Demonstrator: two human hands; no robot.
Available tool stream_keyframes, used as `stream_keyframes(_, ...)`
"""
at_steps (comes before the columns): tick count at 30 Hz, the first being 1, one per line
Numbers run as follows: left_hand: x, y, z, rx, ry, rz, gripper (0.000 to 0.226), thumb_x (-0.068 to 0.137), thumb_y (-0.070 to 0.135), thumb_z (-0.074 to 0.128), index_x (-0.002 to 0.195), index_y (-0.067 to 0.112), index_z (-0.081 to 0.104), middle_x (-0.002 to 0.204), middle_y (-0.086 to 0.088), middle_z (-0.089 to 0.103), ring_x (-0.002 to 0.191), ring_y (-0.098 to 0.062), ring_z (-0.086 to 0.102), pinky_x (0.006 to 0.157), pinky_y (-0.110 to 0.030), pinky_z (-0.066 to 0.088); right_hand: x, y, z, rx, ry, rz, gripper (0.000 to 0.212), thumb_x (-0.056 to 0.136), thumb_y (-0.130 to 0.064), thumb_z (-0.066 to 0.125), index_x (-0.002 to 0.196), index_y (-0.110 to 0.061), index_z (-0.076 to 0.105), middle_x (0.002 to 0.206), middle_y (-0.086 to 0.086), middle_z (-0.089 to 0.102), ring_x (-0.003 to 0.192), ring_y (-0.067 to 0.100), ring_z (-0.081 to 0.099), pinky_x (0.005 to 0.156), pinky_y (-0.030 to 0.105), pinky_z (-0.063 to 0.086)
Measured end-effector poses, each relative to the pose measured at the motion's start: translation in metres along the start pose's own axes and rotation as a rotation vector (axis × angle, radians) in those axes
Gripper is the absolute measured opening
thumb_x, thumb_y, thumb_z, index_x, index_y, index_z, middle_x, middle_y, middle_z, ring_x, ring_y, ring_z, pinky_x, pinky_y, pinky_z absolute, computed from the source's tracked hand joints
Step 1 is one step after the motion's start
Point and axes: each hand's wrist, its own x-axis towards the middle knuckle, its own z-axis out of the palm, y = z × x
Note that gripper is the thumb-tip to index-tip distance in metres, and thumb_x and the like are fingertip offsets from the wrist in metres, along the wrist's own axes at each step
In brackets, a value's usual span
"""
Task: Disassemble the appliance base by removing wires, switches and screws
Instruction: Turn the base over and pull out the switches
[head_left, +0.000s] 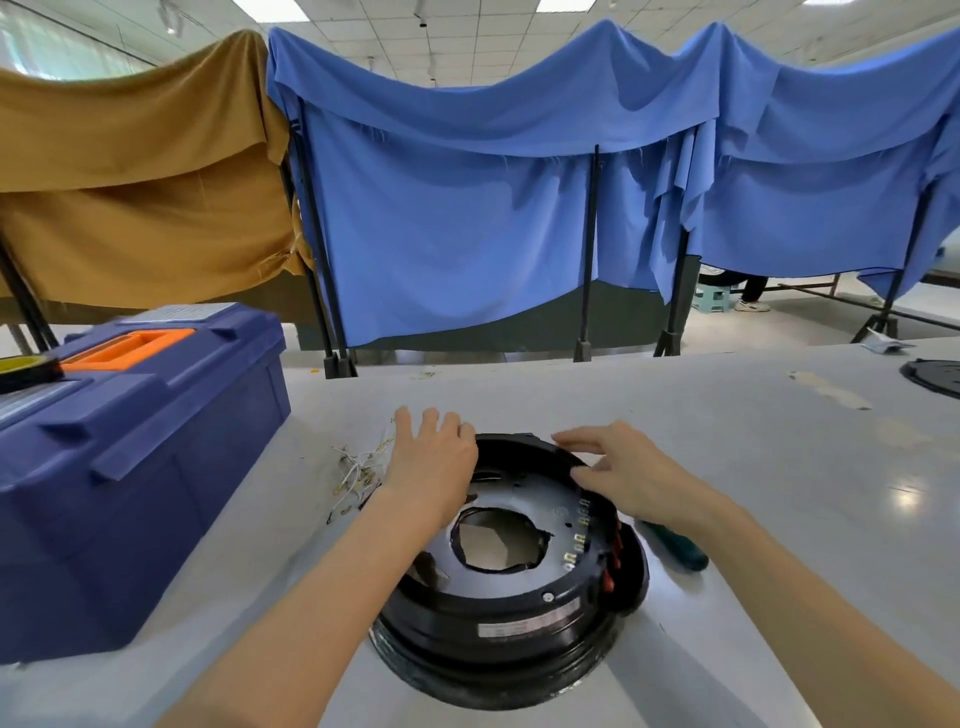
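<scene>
Head view, round appliance base (511, 597) flat, open face up

Grey table (727, 467) carries black appliance base (509, 623), with blue toolbox (130, 493) to its left, loose wires (358, 473) just beside its far-left rim, green-handled tool (675, 548) just right, black round part (935, 376) well right.

Black base (467, 613) before me, red tabs (609, 582). My toolbox (156, 467) navy, orange handle (130, 348). Screwdriver (680, 548) green. Beyond: blue cloth (467, 208), mustard cloth (130, 182).
</scene>
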Motion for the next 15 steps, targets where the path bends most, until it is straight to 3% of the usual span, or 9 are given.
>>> stream_keyframes(3, -0.003, -0.005, -0.002, 0.078, -0.007, -0.067, 0.044, 0.091, 0.023, 0.058, 0.131, 0.012, 0.044, 0.124, -0.013, 0.057, 0.123, -0.037, 0.042, 0.112, -0.064, 0.010, -0.004, 0.009, 0.002, 0.286, 0.024, 0.042, 0.043, 0.093, -0.034, 0.063, 0.135, -0.028, 0.051, 0.126, -0.006, 0.062, 0.108, 0.010, 0.064, 0.083, 0.022, 0.052)
stream_keyframes(5, -0.003, -0.006, -0.002, 0.085, -0.022, -0.098, 0.061, 0.090, 0.029, 0.061, 0.143, 0.021, 0.031, 0.125, -0.018, 0.056, 0.120, -0.040, 0.042, 0.110, -0.065, 0.011, -0.008, 0.013, 0.001, 0.136, 0.013, 0.084, 0.055, 0.079, -0.056, 0.071, 0.124, -0.029, 0.054, 0.114, -0.010, 0.063, 0.096, 0.007, 0.066, 0.079, 0.026, 0.052)
stream_keyframes(6, -0.003, -0.005, -0.001, 0.075, -0.025, -0.099, 0.061, 0.090, 0.031, 0.062, 0.142, 0.026, 0.030, 0.126, -0.019, 0.054, 0.119, -0.040, 0.042, 0.109, -0.066, 0.012, -0.009, 0.013, 0.001, 0.060, 0.000, 0.083, 0.055, 0.074, -0.057, 0.075, 0.117, -0.027, 0.058, 0.108, -0.011, 0.064, 0.091, 0.006, 0.066, 0.077, 0.025, 0.051)
stream_keyframes(8, -0.004, -0.002, 0.000, 0.057, -0.020, -0.105, 0.049, 0.090, 0.029, 0.062, 0.134, 0.026, 0.039, 0.123, -0.019, 0.053, 0.115, -0.039, 0.042, 0.107, -0.067, 0.012, -0.009, 0.011, 0.003, 0.045, 0.002, 0.056, 0.040, 0.075, -0.041, 0.078, 0.107, -0.020, 0.066, 0.099, -0.008, 0.068, 0.083, 0.010, 0.068, 0.073, 0.026, 0.055)
stream_keyframes(11, -0.003, 0.000, -0.002, 0.079, -0.035, -0.143, 0.040, 0.091, 0.031, 0.062, 0.126, 0.023, 0.044, 0.121, -0.018, 0.056, 0.116, -0.039, 0.042, 0.107, -0.068, 0.013, -0.009, 0.007, 0.004, 0.163, -0.019, -0.021, 0.019, 0.084, -0.014, 0.069, 0.101, -0.021, 0.075, 0.090, -0.004, 0.075, 0.081, 0.021, 0.072, 0.078, 0.031, 0.059)
stream_keyframes(15, -0.003, 0.001, -0.014, 0.127, -0.041, -0.142, 0.028, 0.094, 0.033, 0.059, 0.119, 0.020, 0.059, 0.123, -0.015, 0.053, 0.120, -0.039, 0.040, 0.106, -0.073, 0.012, -0.011, 0.006, 0.006, 0.361, -0.073, -0.049, 0.040, 0.093, -0.006, 0.059, 0.086, -0.042, 0.074, 0.094, -0.013, 0.076, 0.089, 0.006, 0.071, 0.081, 0.016, 0.055)
